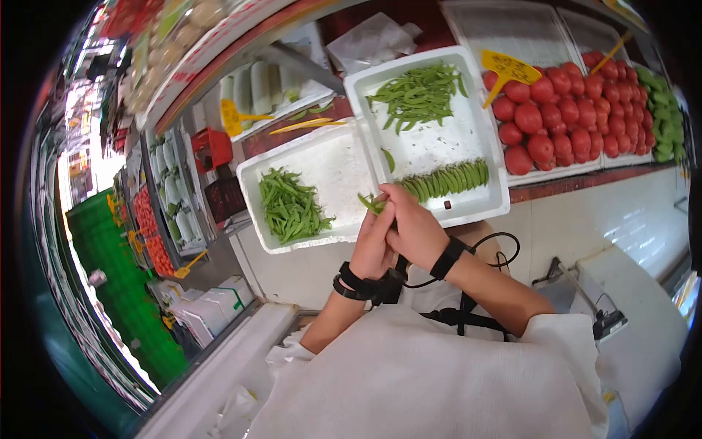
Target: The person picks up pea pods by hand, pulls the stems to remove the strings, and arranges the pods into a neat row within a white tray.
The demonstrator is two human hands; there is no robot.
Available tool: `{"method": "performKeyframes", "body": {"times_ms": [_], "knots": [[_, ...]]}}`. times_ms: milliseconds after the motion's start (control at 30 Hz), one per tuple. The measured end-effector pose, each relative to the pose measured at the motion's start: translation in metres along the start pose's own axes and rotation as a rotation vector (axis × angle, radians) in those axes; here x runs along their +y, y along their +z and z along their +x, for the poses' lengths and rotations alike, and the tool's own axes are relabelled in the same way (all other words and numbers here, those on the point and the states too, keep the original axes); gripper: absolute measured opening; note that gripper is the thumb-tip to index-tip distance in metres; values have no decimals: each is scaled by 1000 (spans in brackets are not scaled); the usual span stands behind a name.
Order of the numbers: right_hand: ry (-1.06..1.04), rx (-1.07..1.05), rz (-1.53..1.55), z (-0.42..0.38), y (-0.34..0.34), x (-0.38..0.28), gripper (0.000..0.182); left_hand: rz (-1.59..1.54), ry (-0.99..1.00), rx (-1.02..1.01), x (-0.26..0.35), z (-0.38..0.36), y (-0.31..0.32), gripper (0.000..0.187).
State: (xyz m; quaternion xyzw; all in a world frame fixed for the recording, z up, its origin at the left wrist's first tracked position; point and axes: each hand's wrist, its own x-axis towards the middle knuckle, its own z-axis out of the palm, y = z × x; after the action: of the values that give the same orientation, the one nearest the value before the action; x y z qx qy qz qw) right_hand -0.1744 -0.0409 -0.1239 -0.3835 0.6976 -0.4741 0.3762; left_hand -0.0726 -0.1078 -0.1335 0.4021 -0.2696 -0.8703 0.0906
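Both my hands meet in front of two white foam boxes. A green pea pod [371, 204] sticks out between the fingers of my left hand [374, 245], which are closed around it. My right hand [415, 227] touches the left one, its fingers pinched at the pods; what they hold is mostly hidden. Loose pods [290, 208] are heaped in the left box [248, 172]. In the right box [499, 157] lie a loose pile of pods [417, 95], a single pod [387, 160] and a neat row of pods [447, 181] along the near side.
Stacked red tomatoes [567, 113] with a yellow price sign [508, 67] stand at the right, beside green vegetables [662, 117]. Pale gourds [256, 89] lie behind the left box, near a red basket [212, 148]. A black cable [518, 245] loops near my right wrist.
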Motion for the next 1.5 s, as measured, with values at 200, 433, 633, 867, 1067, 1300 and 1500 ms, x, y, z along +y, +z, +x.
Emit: {"method": "performKeyframes", "body": {"times_ms": [200,433,633,867,1067,1300,1500], "knots": [[-72,-183,-199,-1,42,-37,55,-341,135,131,2,-30,-24,51],[-296,-67,-530,-1,61,-86,41,-807,171,-5,30,-55,-43,33],[-283,-17,-486,0,72,-90,29,-665,175,33,39,-74,-62,30],[24,-207,-16,3,73,-79,27,-313,169,80,45,-96,-77,28],[216,-203,424,1,84,-65,21,-271,187,101,46,-106,-95,21],[220,-59,645,-3,83,-84,27,-174,86,38,59,-121,-105,18],[60,-157,223,-13,87,-68,20,-235,167,41,61,-119,-108,20]]}}
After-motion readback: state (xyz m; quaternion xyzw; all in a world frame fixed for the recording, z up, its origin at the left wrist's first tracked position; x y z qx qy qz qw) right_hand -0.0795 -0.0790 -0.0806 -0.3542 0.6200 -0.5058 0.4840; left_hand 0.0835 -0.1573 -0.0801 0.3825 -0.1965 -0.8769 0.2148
